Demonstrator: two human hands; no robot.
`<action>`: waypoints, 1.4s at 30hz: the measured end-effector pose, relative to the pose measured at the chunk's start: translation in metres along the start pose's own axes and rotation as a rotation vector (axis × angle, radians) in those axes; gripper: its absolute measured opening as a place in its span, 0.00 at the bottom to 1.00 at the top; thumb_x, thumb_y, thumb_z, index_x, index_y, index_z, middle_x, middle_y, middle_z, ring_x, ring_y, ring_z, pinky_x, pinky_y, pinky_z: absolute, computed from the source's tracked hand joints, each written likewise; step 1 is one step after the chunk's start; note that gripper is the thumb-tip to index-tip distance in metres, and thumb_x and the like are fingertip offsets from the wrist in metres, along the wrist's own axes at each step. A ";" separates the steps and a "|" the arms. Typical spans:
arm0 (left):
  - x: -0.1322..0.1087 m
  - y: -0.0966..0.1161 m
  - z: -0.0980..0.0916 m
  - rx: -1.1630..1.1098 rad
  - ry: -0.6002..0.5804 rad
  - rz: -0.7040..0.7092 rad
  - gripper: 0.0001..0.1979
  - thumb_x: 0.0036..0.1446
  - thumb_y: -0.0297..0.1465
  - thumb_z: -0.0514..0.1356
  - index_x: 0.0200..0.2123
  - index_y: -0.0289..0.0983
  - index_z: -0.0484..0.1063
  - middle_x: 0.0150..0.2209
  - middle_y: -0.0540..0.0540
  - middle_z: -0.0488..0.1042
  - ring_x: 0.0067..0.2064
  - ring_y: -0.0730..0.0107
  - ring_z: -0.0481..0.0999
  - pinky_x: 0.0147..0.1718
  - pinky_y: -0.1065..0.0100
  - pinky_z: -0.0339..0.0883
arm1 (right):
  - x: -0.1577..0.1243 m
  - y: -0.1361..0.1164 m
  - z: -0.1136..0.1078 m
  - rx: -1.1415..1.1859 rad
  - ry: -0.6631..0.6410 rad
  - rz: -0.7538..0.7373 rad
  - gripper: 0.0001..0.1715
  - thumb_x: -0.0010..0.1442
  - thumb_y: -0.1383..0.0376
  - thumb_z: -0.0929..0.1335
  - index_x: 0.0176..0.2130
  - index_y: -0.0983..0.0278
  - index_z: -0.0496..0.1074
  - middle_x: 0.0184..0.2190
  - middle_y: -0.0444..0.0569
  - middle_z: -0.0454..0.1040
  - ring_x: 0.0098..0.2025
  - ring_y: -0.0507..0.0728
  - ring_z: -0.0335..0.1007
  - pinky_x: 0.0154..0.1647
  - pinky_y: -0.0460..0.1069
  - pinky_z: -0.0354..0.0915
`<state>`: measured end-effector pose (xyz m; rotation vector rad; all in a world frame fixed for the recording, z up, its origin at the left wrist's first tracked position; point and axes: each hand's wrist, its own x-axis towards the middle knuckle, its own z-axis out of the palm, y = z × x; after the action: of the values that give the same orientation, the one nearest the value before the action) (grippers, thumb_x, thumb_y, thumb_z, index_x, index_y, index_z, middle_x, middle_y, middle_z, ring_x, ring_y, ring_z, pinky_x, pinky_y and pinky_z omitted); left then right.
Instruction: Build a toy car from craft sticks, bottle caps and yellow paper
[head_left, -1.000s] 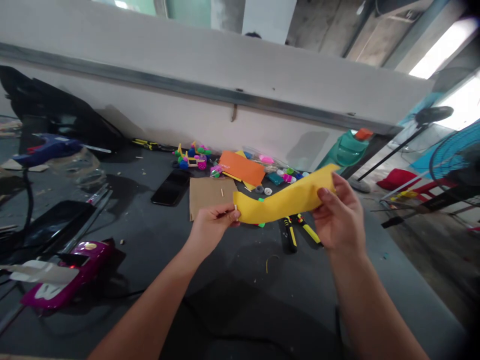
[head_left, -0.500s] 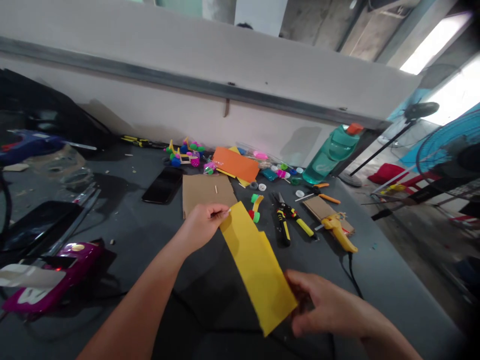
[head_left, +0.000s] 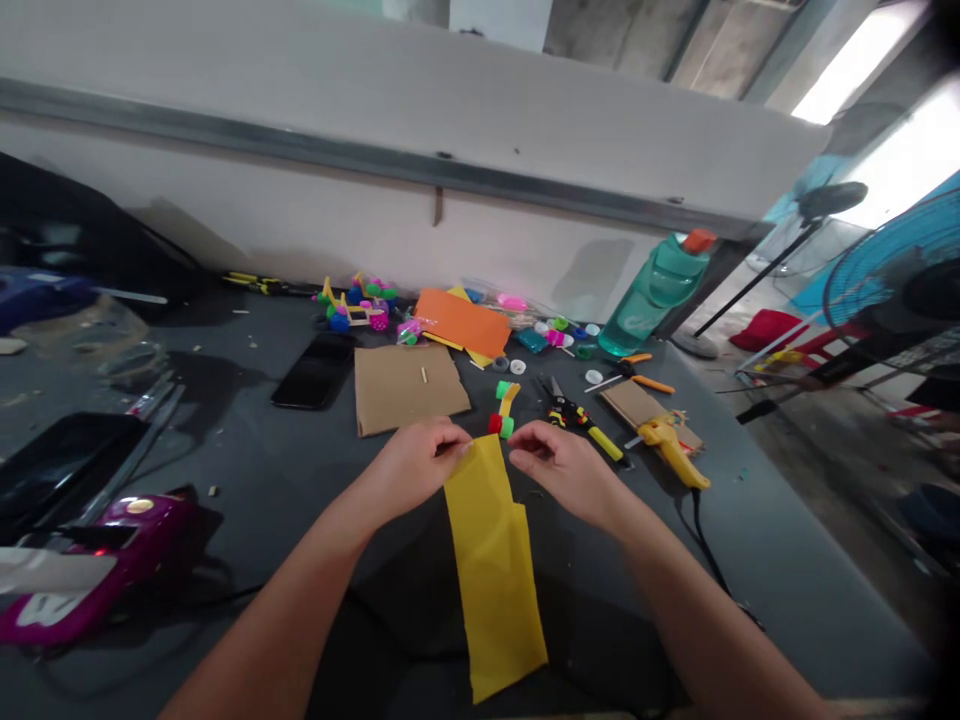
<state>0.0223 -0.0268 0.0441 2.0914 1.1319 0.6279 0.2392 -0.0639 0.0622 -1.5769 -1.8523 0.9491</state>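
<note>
A long yellow sheet (head_left: 495,570) with a stepped right edge hangs toward the front of the dark table. My left hand (head_left: 420,462) pinches its upper left corner between thumb and fingers. Just right of the sheet's top edge is my right hand (head_left: 559,465), its thumb and fingertips drawn close together; whether anything small is between them cannot be made out. Beyond the hands lies a small yellow piece with green and red caps (head_left: 506,408). Behind my left hand rests a cardboard piece (head_left: 405,385) with a short stick on it.
Pliers (head_left: 577,415), a yellow glue gun (head_left: 671,450) and a teal bottle (head_left: 652,300) are on the right. A black phone (head_left: 313,372) and a magenta device (head_left: 112,570) lie left. Orange paper (head_left: 465,322) and small colourful parts line the back. A cable crosses the front.
My right hand has left the sheet's lower right edge and moved up beside its top. The sheet now hangs more upright, and the view has shifted slightly.
</note>
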 end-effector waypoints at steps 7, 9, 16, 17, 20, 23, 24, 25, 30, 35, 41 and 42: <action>0.001 -0.002 -0.003 -0.114 0.038 -0.105 0.11 0.56 0.36 0.55 0.33 0.38 0.75 0.31 0.49 0.75 0.31 0.70 0.71 0.30 0.70 0.60 | -0.004 0.014 0.017 0.217 0.041 -0.040 0.13 0.59 0.60 0.64 0.44 0.62 0.66 0.37 0.49 0.73 0.39 0.56 0.71 0.36 0.51 0.67; 0.001 0.002 0.000 -0.202 -0.027 -0.141 0.12 0.54 0.39 0.57 0.30 0.37 0.75 0.26 0.50 0.73 0.28 0.71 0.68 0.26 0.71 0.58 | -0.008 0.012 0.022 0.028 0.221 -0.254 0.12 0.56 0.61 0.68 0.42 0.61 0.68 0.39 0.50 0.72 0.42 0.57 0.68 0.43 0.53 0.65; 0.000 0.009 0.009 -0.311 -0.192 -0.174 0.11 0.47 0.39 0.62 0.24 0.37 0.73 0.22 0.53 0.67 0.25 0.74 0.64 0.23 0.73 0.54 | -0.012 0.003 0.028 -0.365 0.286 -0.550 0.08 0.61 0.62 0.66 0.36 0.58 0.77 0.32 0.48 0.74 0.37 0.56 0.65 0.41 0.54 0.59; 0.000 0.009 0.009 -0.347 -0.215 -0.178 0.11 0.48 0.39 0.62 0.24 0.37 0.73 0.21 0.53 0.67 0.25 0.74 0.65 0.23 0.73 0.55 | -0.012 0.003 0.028 -0.357 0.272 -0.564 0.09 0.61 0.62 0.66 0.36 0.58 0.77 0.32 0.48 0.74 0.37 0.56 0.65 0.41 0.53 0.60; 0.000 0.010 0.010 -0.461 -0.278 -0.183 0.10 0.48 0.38 0.61 0.25 0.37 0.73 0.21 0.54 0.66 0.25 0.74 0.65 0.24 0.74 0.60 | -0.011 0.004 0.027 -0.306 0.229 -0.613 0.09 0.62 0.64 0.65 0.36 0.61 0.76 0.30 0.48 0.75 0.36 0.55 0.66 0.40 0.52 0.61; -0.001 0.011 0.011 -0.525 -0.312 -0.205 0.10 0.47 0.38 0.63 0.24 0.37 0.73 0.21 0.54 0.66 0.24 0.74 0.66 0.24 0.73 0.63 | -0.009 0.006 0.025 -0.285 0.225 -0.622 0.10 0.62 0.66 0.64 0.34 0.62 0.75 0.29 0.48 0.75 0.35 0.55 0.66 0.40 0.52 0.62; -0.001 0.010 0.011 -0.546 -0.311 -0.219 0.10 0.46 0.38 0.64 0.24 0.36 0.72 0.21 0.54 0.66 0.24 0.74 0.67 0.24 0.72 0.65 | -0.010 0.006 0.023 -0.278 0.245 -0.602 0.09 0.62 0.66 0.64 0.34 0.62 0.74 0.29 0.48 0.75 0.35 0.55 0.66 0.41 0.52 0.62; 0.000 0.010 0.011 -0.568 -0.292 -0.236 0.11 0.46 0.38 0.64 0.25 0.36 0.72 0.22 0.54 0.67 0.24 0.74 0.67 0.24 0.72 0.66 | -0.010 0.006 0.020 -0.258 0.276 -0.570 0.08 0.62 0.66 0.64 0.33 0.62 0.73 0.30 0.48 0.75 0.35 0.55 0.66 0.41 0.52 0.62; 0.001 0.001 -0.003 -0.647 0.005 -0.354 0.11 0.51 0.38 0.61 0.30 0.36 0.70 0.27 0.50 0.72 0.27 0.72 0.72 0.24 0.70 0.70 | -0.016 0.008 0.003 -0.007 0.238 -0.379 0.06 0.61 0.65 0.64 0.34 0.61 0.70 0.43 0.52 0.74 0.48 0.58 0.68 0.47 0.53 0.64; 0.001 0.000 -0.014 -0.687 0.061 -0.379 0.09 0.50 0.36 0.62 0.30 0.37 0.70 0.30 0.49 0.72 0.31 0.71 0.73 0.27 0.71 0.71 | -0.012 0.020 0.002 -0.026 0.091 -0.338 0.05 0.60 0.64 0.65 0.33 0.61 0.70 0.50 0.54 0.71 0.53 0.60 0.66 0.51 0.55 0.62; 0.002 -0.002 -0.016 -0.667 0.091 -0.391 0.10 0.49 0.36 0.63 0.29 0.36 0.69 0.28 0.51 0.72 0.29 0.73 0.72 0.25 0.74 0.67 | -0.004 0.026 0.003 0.042 -0.025 -0.148 0.07 0.56 0.63 0.66 0.28 0.62 0.70 0.30 0.46 0.75 0.34 0.54 0.71 0.35 0.48 0.64; 0.003 -0.003 -0.016 -0.692 0.123 -0.395 0.10 0.49 0.37 0.63 0.30 0.36 0.69 0.28 0.51 0.72 0.29 0.73 0.72 0.26 0.73 0.67 | -0.003 0.026 0.004 0.082 -0.035 -0.097 0.07 0.55 0.63 0.67 0.27 0.63 0.70 0.26 0.44 0.73 0.29 0.52 0.68 0.30 0.46 0.62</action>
<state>0.0115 -0.0177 0.0529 1.2225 1.1414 0.8143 0.2525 -0.0659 0.0393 -1.4184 -1.8708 1.0012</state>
